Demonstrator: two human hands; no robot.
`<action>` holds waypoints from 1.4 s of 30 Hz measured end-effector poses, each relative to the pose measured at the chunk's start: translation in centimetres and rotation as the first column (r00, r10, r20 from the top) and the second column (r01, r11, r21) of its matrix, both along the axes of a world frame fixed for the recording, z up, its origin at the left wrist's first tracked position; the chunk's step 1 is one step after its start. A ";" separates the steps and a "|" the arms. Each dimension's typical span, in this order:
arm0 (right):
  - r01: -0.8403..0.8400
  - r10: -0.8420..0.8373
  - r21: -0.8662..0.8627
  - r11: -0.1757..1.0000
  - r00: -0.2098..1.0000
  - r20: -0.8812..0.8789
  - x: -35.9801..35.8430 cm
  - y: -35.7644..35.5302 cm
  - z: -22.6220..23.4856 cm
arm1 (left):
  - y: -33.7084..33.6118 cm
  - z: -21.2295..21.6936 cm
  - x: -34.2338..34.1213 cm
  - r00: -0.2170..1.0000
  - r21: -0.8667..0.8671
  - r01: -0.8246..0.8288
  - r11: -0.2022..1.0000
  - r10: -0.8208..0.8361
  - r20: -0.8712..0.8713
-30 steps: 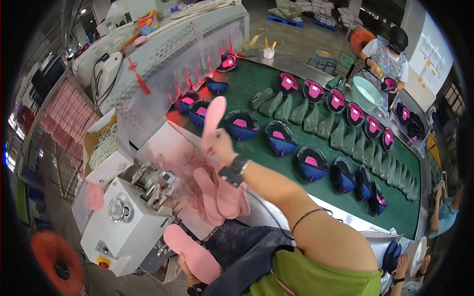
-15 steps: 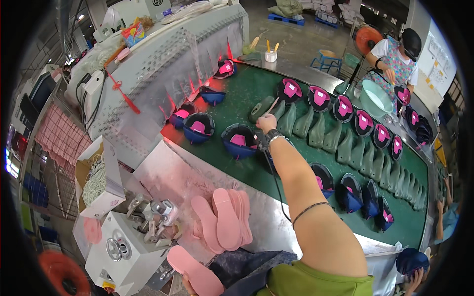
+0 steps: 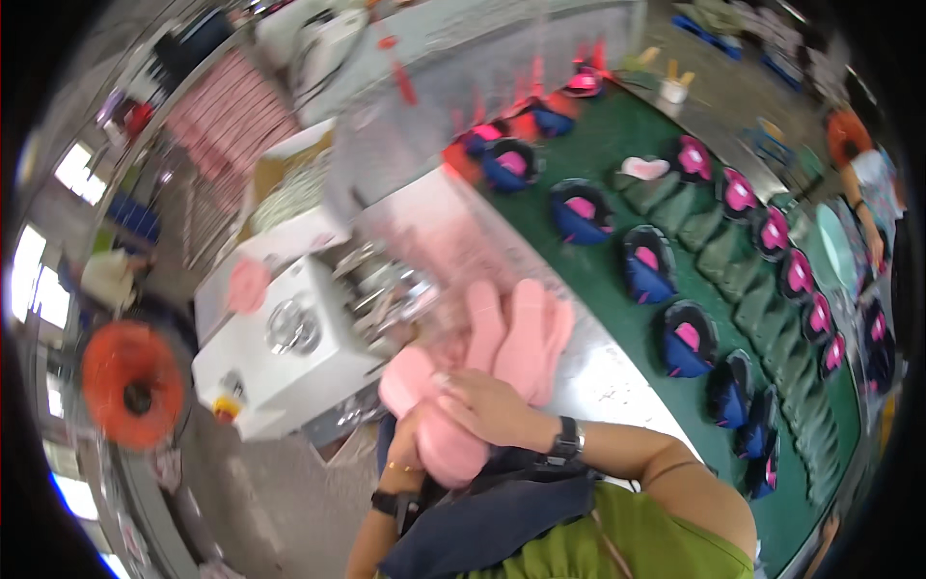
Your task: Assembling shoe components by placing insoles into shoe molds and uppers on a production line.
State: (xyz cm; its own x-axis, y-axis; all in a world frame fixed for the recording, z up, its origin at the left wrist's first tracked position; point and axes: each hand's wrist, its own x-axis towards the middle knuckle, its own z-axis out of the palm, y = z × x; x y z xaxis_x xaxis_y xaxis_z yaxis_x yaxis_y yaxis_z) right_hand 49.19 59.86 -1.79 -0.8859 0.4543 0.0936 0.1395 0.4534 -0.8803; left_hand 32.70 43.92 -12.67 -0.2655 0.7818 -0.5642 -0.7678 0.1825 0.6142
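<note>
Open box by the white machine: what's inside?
Pale cord lies heaped in the open box. Whatever is beneath it, including the bottom, is covered.

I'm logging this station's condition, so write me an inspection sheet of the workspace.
Surface: green worktop beside a metal ledge; pinkish residue on the ledge near the white machine.
Job's things: pink insole at the hands; more insoles piled on the ledge; blue shoe uppers and green foot-shaped forms in rows.
Clutter: open box of pale strings.
Hands: left hand grips the insole; right hand lies over it, grip unclear.
Cables: too blurred to trace.
Surroundings: orange fan at left; co-worker at far right.
</note>
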 end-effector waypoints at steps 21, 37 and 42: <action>0.400 -0.417 -0.129 0.907 0.896 -0.151 -7.6 13.2 -9.1 | -8.7 4.4 0.8 0.948 0.237 0.103 0.966 -0.168 0.272; 0.573 -0.565 -0.178 0.800 0.820 0.095 -12.5 14.0 -8.4 | -12.9 2.8 0.3 0.962 0.211 -0.092 0.973 0.032 0.272; 0.322 -0.337 0.324 0.890 0.941 -0.009 -8.5 19.3 -8.4 | -10.8 2.7 0.7 0.969 0.197 -0.025 0.980 -0.025 0.246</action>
State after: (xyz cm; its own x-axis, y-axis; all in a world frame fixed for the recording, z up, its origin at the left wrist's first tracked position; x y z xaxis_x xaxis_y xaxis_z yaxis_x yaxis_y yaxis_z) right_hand 40.72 79.20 -10.17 -0.6971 0.6742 0.2440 0.3662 0.6273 -0.6873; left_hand 33.42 33.14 -9.94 -0.1379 0.8840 -0.4466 -0.8993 0.0771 0.4304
